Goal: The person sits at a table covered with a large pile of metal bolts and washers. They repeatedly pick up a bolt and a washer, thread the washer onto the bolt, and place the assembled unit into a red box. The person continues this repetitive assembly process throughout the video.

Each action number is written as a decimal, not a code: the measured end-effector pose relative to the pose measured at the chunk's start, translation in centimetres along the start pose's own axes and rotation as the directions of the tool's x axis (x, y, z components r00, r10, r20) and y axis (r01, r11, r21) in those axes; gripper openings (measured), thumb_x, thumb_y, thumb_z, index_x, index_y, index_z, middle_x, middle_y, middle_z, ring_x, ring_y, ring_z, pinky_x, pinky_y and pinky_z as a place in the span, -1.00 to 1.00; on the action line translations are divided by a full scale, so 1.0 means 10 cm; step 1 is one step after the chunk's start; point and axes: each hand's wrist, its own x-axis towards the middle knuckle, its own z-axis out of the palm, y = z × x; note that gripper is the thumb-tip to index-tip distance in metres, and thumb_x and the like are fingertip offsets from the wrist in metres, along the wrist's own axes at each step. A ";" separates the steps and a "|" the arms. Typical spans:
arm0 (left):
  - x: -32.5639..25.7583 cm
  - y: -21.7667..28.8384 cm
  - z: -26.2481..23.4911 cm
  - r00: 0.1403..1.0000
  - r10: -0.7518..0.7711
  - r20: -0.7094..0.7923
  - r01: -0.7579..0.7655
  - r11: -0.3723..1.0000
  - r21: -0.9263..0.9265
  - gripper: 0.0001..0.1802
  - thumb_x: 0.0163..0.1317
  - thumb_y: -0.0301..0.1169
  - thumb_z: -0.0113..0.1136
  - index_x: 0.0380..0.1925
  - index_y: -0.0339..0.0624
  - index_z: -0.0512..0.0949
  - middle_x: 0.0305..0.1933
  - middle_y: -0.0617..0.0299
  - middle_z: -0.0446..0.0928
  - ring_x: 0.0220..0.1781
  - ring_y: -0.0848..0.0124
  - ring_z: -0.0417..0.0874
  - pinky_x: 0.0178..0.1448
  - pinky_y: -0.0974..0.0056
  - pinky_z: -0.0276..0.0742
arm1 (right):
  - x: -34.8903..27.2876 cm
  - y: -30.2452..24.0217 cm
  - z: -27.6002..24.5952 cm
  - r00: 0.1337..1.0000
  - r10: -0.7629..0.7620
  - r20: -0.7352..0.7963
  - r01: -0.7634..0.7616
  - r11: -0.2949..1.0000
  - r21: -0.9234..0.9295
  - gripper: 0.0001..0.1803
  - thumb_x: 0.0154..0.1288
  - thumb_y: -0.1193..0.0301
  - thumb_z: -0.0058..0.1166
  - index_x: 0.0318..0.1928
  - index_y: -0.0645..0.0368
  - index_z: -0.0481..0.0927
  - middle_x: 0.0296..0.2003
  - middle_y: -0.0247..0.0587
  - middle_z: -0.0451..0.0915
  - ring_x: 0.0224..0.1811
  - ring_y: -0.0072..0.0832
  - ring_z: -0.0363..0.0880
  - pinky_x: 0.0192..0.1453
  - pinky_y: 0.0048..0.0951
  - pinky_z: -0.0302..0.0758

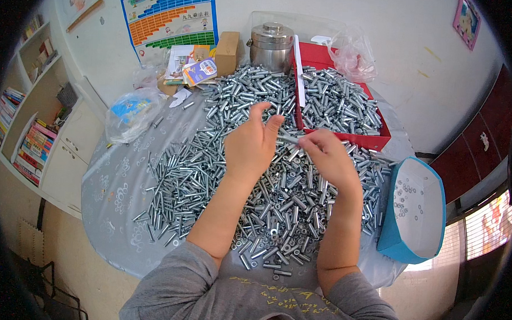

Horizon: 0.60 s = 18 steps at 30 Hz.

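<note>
Between my hands, above a heap of metal parts, is a slim silver bolt (pixel 289 139). My right hand (pixel 330 162) pinches its right end between thumb and fingers. At the bolt's other end is my left hand (pixel 248 145), thumb and forefinger raised and spread apart; its remaining fingers are hidden. Below lie silver sleeves and bolts (pixel 182 177) in a wide pile, with small washers and nuts (pixel 289 248) mixed in at the near side. Whether a nut or washer sits on the held bolt is too small to tell.
A red box (pixel 372 142) full of metal sleeves stands at the back right. The blue bin (pixel 407 258) at the right holds a few washers. A steel pot (pixel 271 47), a cardboard box (pixel 228 46), booklets (pixel 200 72) and a plastic bag (pixel 134 116) line the back of the cloth-covered table (pixel 115 223).
</note>
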 end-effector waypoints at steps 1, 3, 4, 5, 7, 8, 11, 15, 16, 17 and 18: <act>0.01 -0.01 -0.03 1.000 -0.030 -0.006 0.030 1.000 0.001 -0.37 0.24 0.09 -0.21 -0.01 -0.29 0.32 -0.56 0.05 0.52 -0.49 0.12 0.56 -0.44 0.12 0.39 | -0.01 0.07 -0.01 0.994 -0.003 -0.112 -0.007 0.997 -0.080 -0.75 0.10 0.33 0.09 -0.31 0.28 0.55 -0.33 -0.03 0.51 -0.16 -0.21 0.46 -0.03 -0.31 0.35; 0.02 -0.08 -0.01 0.995 -0.039 -0.090 0.048 0.994 0.097 -0.28 0.22 0.11 -0.19 0.04 -0.42 0.25 -0.31 -0.14 0.48 -0.22 0.02 0.52 -0.21 0.09 0.39 | 0.04 0.16 -0.07 0.952 0.002 -0.307 -0.076 0.970 -0.230 -0.50 0.06 0.32 0.14 0.00 0.29 0.36 -0.12 0.11 0.39 -0.03 -0.09 0.37 0.07 -0.27 0.29; 0.02 -0.11 0.00 0.990 -0.042 -0.133 0.061 0.988 0.142 -0.23 0.21 0.11 -0.18 0.06 -0.48 0.21 -0.19 -0.23 0.46 -0.09 -0.03 0.50 -0.09 0.07 0.39 | 0.06 0.18 -0.09 0.919 0.008 -0.393 -0.110 0.965 -0.239 -0.43 0.06 0.31 0.14 0.07 0.29 0.30 -0.08 0.14 0.35 0.00 -0.06 0.33 0.10 -0.25 0.27; 0.02 -0.14 0.03 0.989 -0.033 -0.141 0.060 0.981 0.186 -0.20 0.20 0.12 -0.17 0.07 -0.52 0.18 -0.09 -0.28 0.37 0.01 -0.09 0.39 0.02 0.03 0.29 | 0.07 0.20 -0.11 0.879 0.011 -0.476 -0.145 0.958 -0.245 -0.35 0.06 0.31 0.14 0.13 0.29 0.23 -0.03 0.18 0.32 0.04 -0.03 0.30 0.13 -0.23 0.24; 0.01 -0.19 0.07 0.988 -0.016 -0.155 0.058 0.961 0.271 -0.14 0.19 0.12 -0.16 0.10 -0.59 0.13 0.09 -0.39 0.21 0.21 -0.21 0.18 0.24 -0.03 0.09 | 0.06 0.20 -0.19 0.886 0.030 -0.463 -0.137 0.970 -0.201 -0.25 0.05 0.29 0.15 0.21 0.26 0.12 0.03 0.22 0.24 0.10 0.00 0.21 0.19 -0.20 0.17; 0.01 -0.19 0.08 0.991 -0.018 -0.134 0.052 0.967 0.249 -0.15 0.19 0.12 -0.16 0.10 -0.58 0.13 0.12 -0.39 0.18 0.23 -0.23 0.12 0.27 -0.05 0.02 | 0.06 0.20 -0.22 0.881 0.020 -0.473 -0.130 0.971 -0.200 -0.26 0.05 0.29 0.15 0.20 0.26 0.13 0.03 0.22 0.25 0.10 -0.01 0.21 0.19 -0.20 0.16; 0.00 -0.17 0.06 0.998 -0.028 -0.060 0.039 0.979 0.200 -0.16 0.19 0.11 -0.15 0.11 -0.55 0.13 0.16 -0.40 0.12 0.28 -0.27 0.02 0.33 -0.08 -0.11 | 0.06 0.31 -0.27 0.868 0.009 -0.497 -0.140 0.964 -0.226 -0.27 0.03 0.30 0.17 0.19 0.24 0.16 0.03 0.21 0.25 0.11 -0.01 0.20 0.20 -0.18 0.15; -0.01 -0.16 0.01 1.000 -0.018 -0.005 0.018 0.985 0.170 -0.17 0.18 0.11 -0.13 0.11 -0.53 0.15 0.14 -0.37 0.15 0.26 -0.24 0.05 0.31 -0.08 -0.06 | 0.04 0.42 -0.37 0.860 0.067 -0.507 -0.239 0.929 -0.283 -0.31 0.02 0.26 0.16 0.16 0.21 0.24 0.03 0.24 0.25 0.10 0.01 0.19 0.18 -0.12 0.14; -0.02 -0.15 0.00 1.000 -0.015 -0.005 0.015 0.991 0.137 -0.17 0.18 0.11 -0.13 0.11 -0.52 0.15 0.13 -0.37 0.16 0.26 -0.24 0.07 0.31 -0.08 -0.05 | 0.04 0.47 -0.41 0.865 0.092 -0.493 -0.267 0.916 -0.298 -0.33 0.02 0.25 0.16 0.15 0.21 0.25 0.03 0.26 0.24 0.11 0.02 0.18 0.18 -0.11 0.14; -0.03 -0.15 -0.01 1.000 -0.012 -0.004 0.013 0.994 0.110 -0.18 0.19 0.11 -0.13 0.11 -0.52 0.16 0.13 -0.36 0.17 0.25 -0.24 0.08 0.30 -0.08 -0.04 | 0.05 0.54 -0.43 0.870 0.122 -0.478 -0.295 0.905 -0.307 -0.34 0.03 0.24 0.15 0.14 0.21 0.27 0.04 0.27 0.23 0.11 0.02 0.17 0.18 -0.10 0.14; -0.04 -0.15 0.01 0.999 0.009 -0.032 -0.002 0.979 0.204 -0.24 0.22 0.05 -0.12 0.11 -0.50 0.17 0.15 -0.32 0.17 0.23 -0.16 0.14 0.29 0.02 0.04 | 0.11 0.63 -0.45 0.871 0.055 -0.487 -0.280 0.871 -0.403 -0.43 0.04 0.21 0.12 0.06 0.22 0.37 -0.02 0.21 0.33 0.06 -0.02 0.27 0.13 -0.15 0.22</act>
